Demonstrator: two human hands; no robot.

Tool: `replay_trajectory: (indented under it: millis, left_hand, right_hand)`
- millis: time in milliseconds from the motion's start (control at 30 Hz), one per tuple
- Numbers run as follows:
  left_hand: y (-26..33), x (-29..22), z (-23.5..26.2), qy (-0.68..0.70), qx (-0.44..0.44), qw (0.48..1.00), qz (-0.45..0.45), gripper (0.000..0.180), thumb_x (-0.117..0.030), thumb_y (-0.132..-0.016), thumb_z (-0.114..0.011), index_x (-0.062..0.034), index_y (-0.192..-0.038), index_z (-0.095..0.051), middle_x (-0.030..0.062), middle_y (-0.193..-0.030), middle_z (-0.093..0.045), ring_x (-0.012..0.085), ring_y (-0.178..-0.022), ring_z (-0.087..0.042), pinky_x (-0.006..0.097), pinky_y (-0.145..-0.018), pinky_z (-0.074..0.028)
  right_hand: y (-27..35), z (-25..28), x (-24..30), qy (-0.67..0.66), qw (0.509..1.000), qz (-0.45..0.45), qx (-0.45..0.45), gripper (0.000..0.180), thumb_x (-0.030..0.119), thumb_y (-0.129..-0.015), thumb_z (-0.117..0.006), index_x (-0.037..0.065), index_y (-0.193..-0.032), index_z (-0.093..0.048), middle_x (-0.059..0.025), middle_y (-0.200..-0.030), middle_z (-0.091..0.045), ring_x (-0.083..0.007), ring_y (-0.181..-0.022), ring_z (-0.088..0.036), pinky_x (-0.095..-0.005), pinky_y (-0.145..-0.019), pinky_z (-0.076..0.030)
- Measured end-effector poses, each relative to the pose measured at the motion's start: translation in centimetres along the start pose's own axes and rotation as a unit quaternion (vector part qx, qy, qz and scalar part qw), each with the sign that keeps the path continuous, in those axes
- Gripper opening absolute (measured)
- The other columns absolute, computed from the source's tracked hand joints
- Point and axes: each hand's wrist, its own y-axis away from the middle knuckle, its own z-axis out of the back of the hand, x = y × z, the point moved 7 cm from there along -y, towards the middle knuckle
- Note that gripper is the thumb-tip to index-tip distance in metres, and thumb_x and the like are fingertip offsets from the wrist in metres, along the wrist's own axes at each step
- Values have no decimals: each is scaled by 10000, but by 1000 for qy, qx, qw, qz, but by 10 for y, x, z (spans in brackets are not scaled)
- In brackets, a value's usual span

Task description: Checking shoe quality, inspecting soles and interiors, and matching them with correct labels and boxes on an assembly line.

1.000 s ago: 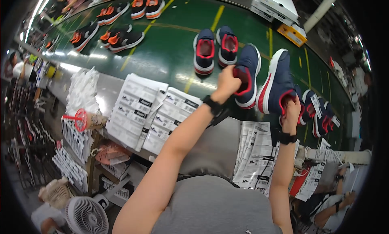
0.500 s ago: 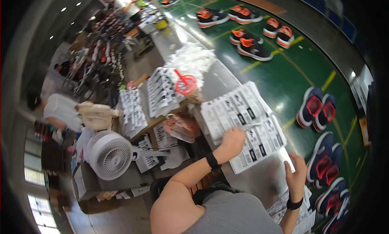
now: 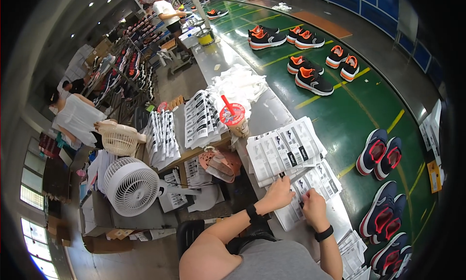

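Note:
A stack of white printed label sheets (image 3: 284, 151) lies on the metal bench. Another stack of label sheets (image 3: 323, 183) lies against its near right side, partly under my hands. My left hand (image 3: 279, 195) is closed at the near edge of the first stack, with a small dark patch by its fingertips. Just to its right, my right hand (image 3: 314, 209) is closed over the second stack, fingers curled and a dark bit showing at them. What either hand pinches is too small to tell. Each wrist carries a black band.
A drink cup (image 3: 235, 120) with a red straw stands beyond the sheets, before a white paper heap (image 3: 238, 88). More label sheets (image 3: 200, 120) lie left of it. A white fan (image 3: 131, 185) stands at left. Shoes (image 3: 313, 81) rest on the green conveyor (image 3: 344, 110) at right.
My right hand has moved left from the bench edge onto the sheets beside my left hand, and its spread fingers have closed. My left hand stays closed by the sheets. The view has shifted.

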Motion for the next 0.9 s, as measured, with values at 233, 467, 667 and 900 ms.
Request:
replay_trajectory:
  millis: [233,467,667,900]
  left_hand:
    - [-9,12,-6,38,135,990,33,341,-195,-774,-748,56,-974,-630,253,-911,-659,406,-903,-643,435,-781,-490]
    - [-17,4,2,81,92,992,26,339,-224,-801,-733,40,-987,-630,229,-901,-672,366,-854,-659,415,-750,-503]
    - [2,19,4,186,65,977,76,312,-251,-851,-692,10,-1007,-622,208,-980,-674,317,-959,-656,389,-829,-499]
    - [-10,22,-4,179,131,974,43,377,-261,-827,-733,14,-1067,-638,182,-960,-689,275,-899,-659,369,-797,-506]
  right_hand:
    - [-12,67,-26,36,987,-47,-151,106,94,-881,-581,8,-897,-521,-234,-724,-624,-440,-702,-611,-516,-615,-463]
    - [-16,28,-41,89,993,-71,-32,161,170,-877,-593,17,-868,-543,-226,-710,-635,-421,-678,-627,-505,-610,-482]
    - [-6,28,-43,-286,953,-76,71,184,174,-868,-620,6,-814,-570,-66,-604,-559,-165,-529,-500,-330,-521,-405]
    - [-6,49,-45,-150,987,-52,-24,214,221,-862,-616,14,-808,-611,-142,-654,-603,-256,-600,-583,-377,-579,-462]
